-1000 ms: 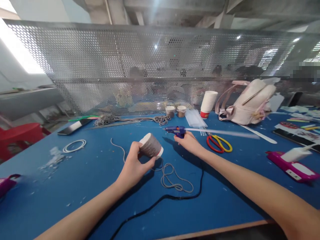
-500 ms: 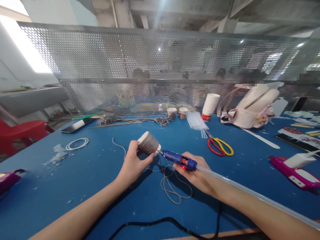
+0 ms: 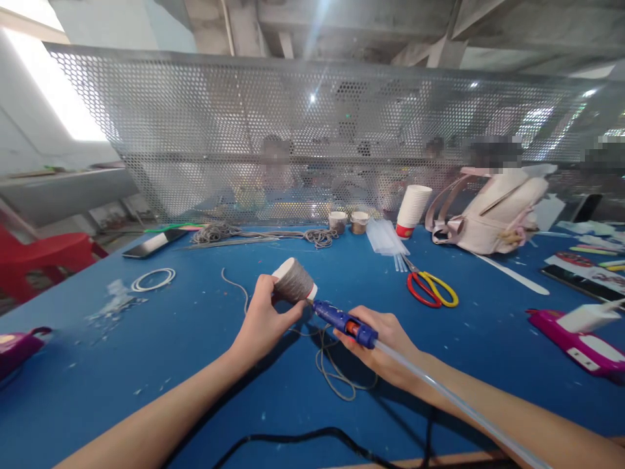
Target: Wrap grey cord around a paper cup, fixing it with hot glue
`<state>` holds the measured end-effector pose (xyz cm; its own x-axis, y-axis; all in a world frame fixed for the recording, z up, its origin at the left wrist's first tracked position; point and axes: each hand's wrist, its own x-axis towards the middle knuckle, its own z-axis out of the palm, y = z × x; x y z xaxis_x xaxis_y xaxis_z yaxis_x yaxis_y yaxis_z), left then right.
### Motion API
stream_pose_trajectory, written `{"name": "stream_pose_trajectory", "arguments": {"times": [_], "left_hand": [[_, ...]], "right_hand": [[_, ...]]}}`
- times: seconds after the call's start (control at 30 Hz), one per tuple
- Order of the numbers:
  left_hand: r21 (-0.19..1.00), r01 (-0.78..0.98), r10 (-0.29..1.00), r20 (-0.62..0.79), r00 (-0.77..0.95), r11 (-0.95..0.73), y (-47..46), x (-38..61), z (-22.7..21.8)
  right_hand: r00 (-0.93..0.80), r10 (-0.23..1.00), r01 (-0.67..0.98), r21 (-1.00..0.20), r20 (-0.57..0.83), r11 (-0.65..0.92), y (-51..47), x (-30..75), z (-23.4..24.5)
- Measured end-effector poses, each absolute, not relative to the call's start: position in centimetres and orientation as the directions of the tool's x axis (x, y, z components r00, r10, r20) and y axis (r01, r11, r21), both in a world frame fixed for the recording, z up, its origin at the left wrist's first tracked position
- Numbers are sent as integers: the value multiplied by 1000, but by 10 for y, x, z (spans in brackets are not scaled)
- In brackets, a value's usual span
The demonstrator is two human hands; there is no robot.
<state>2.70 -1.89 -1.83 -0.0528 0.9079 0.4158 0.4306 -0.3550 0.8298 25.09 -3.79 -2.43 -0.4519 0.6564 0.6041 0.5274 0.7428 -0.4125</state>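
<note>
A paper cup wrapped in grey cord lies tilted in my left hand, which is closed around it above the table. My right hand grips a blue glue gun, and a long clear glue stick runs out of its back. The gun's nozzle is at the cup's white rim, on the lower right side; whether it touches cannot be made out. Loose grey cord lies in loops on the table below the hands, and another length trails left of the cup.
Scissors with red and yellow handles lie right of centre. Behind stand stacked paper cups, two small wrapped cups, clear glue sticks and cord bundles. A pink backpack and magenta power strip are at right. A black cable crosses the front.
The glue gun and my right hand have shifted slightly down and left, with the gun tilted more steeply. Its nozzle remains by the cup's rim. My left hand still holds the cup.
</note>
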Motion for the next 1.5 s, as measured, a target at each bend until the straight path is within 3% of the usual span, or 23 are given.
{"name": "stream_pose_trajectory", "arguments": {"times": [0.13, 0.33, 0.8, 1.03, 1.5], "left_hand": [[833, 422, 907, 418, -53, -359, -19, 27, -18], [827, 425, 905, 424, -41, -369, -19, 26, -19], [879, 307, 926, 378, 18, -365, -19, 26, -14], [868, 301, 916, 396, 58, -394, -16, 20, -17], [903, 249, 937, 337, 95, -350, -14, 16, -15]], "right_hand": [[-411, 693, 553, -442, 592, 706, -38, 252, -23], [-449, 636, 530, -386, 627, 755, -40, 252, -22], [-391, 676, 519, -457, 625, 723, -39, 253, -16], [-315, 786, 551, -572, 532, 608, -36, 256, -14], [-267, 885, 488, -739, 380, 465, -33, 257, -10]]}}
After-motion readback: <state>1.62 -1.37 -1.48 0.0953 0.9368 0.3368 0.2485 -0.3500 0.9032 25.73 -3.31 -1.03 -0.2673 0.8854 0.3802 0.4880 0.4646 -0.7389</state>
